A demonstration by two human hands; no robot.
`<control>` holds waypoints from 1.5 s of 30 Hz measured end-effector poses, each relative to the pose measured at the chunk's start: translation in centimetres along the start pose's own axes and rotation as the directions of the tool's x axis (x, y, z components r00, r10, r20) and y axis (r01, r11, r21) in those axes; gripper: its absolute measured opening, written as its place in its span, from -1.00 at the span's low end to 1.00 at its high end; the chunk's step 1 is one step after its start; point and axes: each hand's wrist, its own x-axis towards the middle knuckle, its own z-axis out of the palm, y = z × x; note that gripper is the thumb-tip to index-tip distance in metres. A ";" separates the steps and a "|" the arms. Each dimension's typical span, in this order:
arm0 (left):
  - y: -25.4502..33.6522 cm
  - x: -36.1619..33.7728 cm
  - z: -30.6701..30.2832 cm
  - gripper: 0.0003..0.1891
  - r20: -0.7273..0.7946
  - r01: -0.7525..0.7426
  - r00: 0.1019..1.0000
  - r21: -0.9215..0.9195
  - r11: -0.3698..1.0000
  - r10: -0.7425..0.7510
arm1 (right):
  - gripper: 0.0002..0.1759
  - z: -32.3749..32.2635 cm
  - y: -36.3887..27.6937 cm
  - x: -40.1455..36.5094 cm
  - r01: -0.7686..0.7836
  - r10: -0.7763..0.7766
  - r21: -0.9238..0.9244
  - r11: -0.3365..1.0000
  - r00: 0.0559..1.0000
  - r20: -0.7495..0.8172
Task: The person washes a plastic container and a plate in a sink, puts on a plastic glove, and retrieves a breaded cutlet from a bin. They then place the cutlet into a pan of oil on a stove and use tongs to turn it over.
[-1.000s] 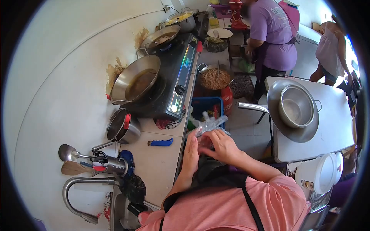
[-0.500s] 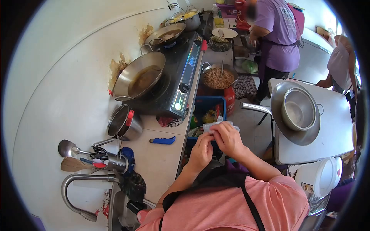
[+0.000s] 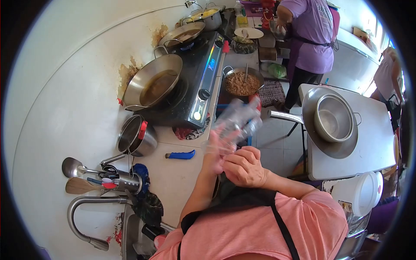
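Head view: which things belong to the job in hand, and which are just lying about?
In hand:
- clear plastic glove, blurred, over the left hand's fingers
- right hand, gripping near its cuff

Lying about, touched by neither hand:
- blue-handled cutter
- steel pot on the counter
- wooden spatula
- white bucket

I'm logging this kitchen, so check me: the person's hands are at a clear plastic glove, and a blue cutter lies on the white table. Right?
No: the blue cutter lies on the counter, not the white table, as the head view shows. The left hand and right hand are at the clear plastic glove.
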 end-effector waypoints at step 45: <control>-2.9 -1.3 1.1 -0.60 0.535 -0.421 0.783 0.831 -0.363 0.317 | -0.83 0.3 3.7 -1.7 -0.404 0.410 0.219 0.888 0.912 0.021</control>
